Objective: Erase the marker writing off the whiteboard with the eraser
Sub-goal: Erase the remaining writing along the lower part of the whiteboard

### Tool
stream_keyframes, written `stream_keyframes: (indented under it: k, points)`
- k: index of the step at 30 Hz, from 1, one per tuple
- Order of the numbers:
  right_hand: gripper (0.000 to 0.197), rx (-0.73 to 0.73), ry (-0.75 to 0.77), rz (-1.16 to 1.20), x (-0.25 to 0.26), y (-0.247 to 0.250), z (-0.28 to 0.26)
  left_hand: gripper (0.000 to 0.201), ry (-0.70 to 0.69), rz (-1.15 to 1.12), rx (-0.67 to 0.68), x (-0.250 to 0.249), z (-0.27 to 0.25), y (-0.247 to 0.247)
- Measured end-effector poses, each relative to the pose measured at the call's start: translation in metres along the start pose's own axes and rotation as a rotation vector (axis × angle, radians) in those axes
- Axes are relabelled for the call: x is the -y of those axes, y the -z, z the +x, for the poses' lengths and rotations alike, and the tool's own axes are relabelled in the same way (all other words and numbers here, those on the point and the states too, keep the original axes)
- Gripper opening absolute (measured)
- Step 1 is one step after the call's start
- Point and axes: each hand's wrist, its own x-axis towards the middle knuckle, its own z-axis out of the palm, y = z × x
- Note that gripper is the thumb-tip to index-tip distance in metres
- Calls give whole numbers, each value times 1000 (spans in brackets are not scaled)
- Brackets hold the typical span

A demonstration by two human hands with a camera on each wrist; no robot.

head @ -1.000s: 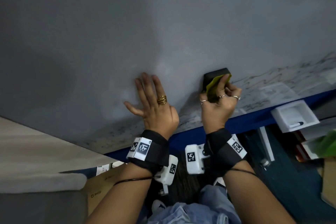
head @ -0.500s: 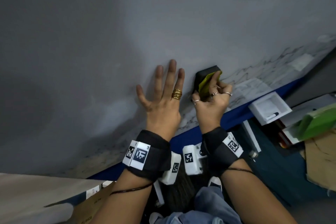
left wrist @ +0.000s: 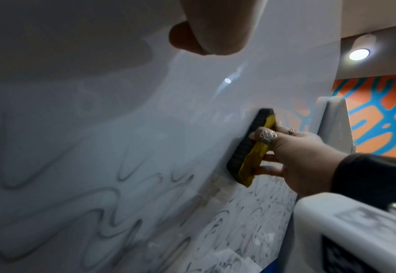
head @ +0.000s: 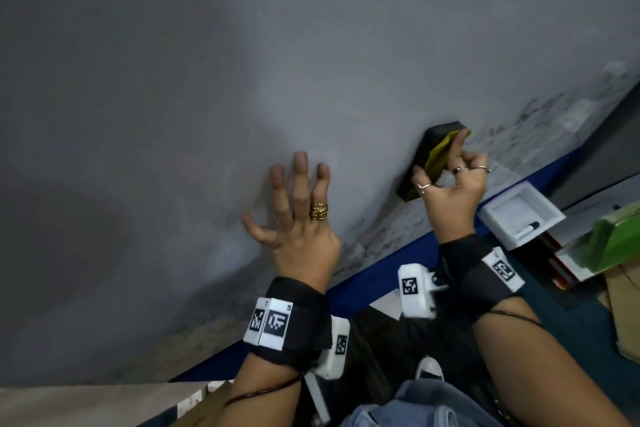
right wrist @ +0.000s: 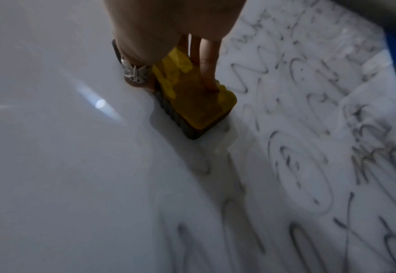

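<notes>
The eraser (head: 433, 158) lies flat against the whiteboard (head: 242, 80), under the right hand (head: 450, 191), and well to the right of the left hand (head: 298, 218). The right hand pinches it: the thumb sits on its left edge, a forefinger runs along its back, and the other fingers curl at the right edge. The left hand is spread, fingers straight, with its fingertips on the bare board. The eraser is a small block with a yellow back and a dark ribbed felt pad, and the pad faces the board. It sits at the boundary between wiped grey surface above and to the left and the marker writing (right wrist: 309, 129), black loops and scribbles, below and to the right, down to the board's blue edge (head: 381, 274).
</notes>
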Motion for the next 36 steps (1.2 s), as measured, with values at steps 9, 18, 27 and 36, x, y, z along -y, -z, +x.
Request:
stream_keyframes:
  k: [9,18,27,36]
  points:
    - [92,-8,-22,26,1,5,-2,87,-183,-209,100,-59,32,27]
    - [90,15,-181,242,4,16,16,90,-96,-305,118,-108,60,11]
    - [80,74,-557,453,-26,46,44,105,-99,-120,96,-109,60,-4]
    - [63,-53,-849,661,-14,79,31,114,-146,-158,133,-106,57,-2]
